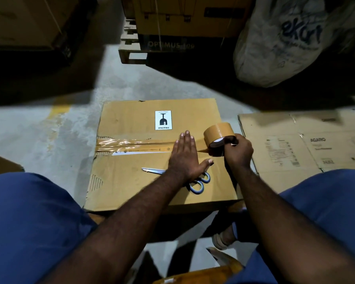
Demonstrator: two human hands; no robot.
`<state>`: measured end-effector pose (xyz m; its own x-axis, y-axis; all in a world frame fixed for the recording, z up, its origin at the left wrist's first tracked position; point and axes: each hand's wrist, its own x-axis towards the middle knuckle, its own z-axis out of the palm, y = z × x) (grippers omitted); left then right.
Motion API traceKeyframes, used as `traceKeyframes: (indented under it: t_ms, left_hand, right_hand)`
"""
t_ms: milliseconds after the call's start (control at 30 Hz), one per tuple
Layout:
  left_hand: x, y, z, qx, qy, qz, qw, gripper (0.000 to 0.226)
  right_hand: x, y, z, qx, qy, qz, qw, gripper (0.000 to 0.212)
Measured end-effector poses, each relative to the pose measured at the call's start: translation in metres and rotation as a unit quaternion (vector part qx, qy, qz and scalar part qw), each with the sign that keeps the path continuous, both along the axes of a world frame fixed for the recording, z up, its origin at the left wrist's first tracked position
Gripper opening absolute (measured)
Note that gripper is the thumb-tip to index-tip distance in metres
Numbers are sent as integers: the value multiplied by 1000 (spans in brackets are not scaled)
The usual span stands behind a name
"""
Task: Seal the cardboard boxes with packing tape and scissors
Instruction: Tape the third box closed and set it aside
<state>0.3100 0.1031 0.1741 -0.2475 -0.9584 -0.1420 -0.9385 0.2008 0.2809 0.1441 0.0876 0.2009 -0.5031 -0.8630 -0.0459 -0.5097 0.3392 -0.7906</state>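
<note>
Left hand is flat with fingers straight, pressing the tape strip onto the lid seam of the cardboard box. The box sits on the floor, directly under both hands.

Right hand is curled round the tape roll, which stands on edge just right of the left fingertips. A short taut run of tape links the roll to the left hand.

Scissors lie loose on the lid with the handles partly under the left wrist and the blades pointing off to its left.

Handling, my read:
- **Roll:** light and rigid. Grip it over the rim and through the core; the outer face looks slick.
- **Film:** thin and sticky. The strip left of the left hand is already creased, and any slack will fold onto itself, so hold tension until the cut.
- **Lid:** corrugated, with some give. A bright gap shows along the seam on the near side of the strip, so the flaps aren't fully closed. Press with a flat palm, not fingertips.
- **Fragile label:** it sits beyond the left fingertips, so don't lean on the lid.
- **Scissors:** take them by the blue loops. One hand has to come free first, probably the left.
</note>
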Motion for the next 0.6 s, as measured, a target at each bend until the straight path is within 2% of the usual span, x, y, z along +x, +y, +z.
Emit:
traceKeyframes:
  t_ms: [167, 400, 600]
  left_hand:
    - [-25, -7, -4, -7, 29, -21, 999, 106]
    - [-30, -6, -6, -1, 3, -13, 1000, 110]
    - [-31, -6, -5, -5, -5, -16, 1000, 110]
  right_hand:
    - [3, -1, 0, 7, -18, 2, 1000, 23]
    - [-4, -5, -4, -9, 9, -29, 999, 22]
    - [0, -6, -1, -17, -6, -66, 998, 32]
